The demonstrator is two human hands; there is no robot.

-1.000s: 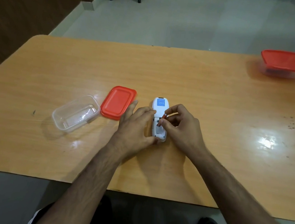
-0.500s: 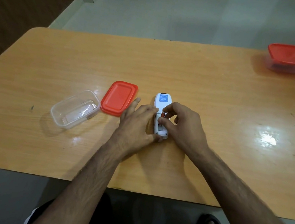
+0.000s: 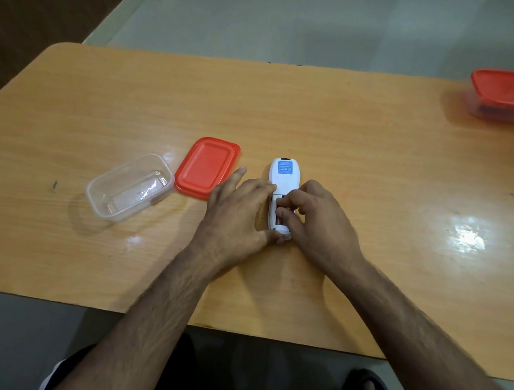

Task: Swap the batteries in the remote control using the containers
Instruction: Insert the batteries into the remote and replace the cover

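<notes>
Remote (image 3: 284,178) lengthwise, pointing away, seemingly.

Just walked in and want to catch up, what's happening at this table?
A person is working on a white remote control lying face down on the wooden table. The left hand steadies its side while the right hand presses its fingers into the open battery compartment. An open clear container sits to the left beside its loose red lid. A second, lidded container stands at the far right corner.
</notes>
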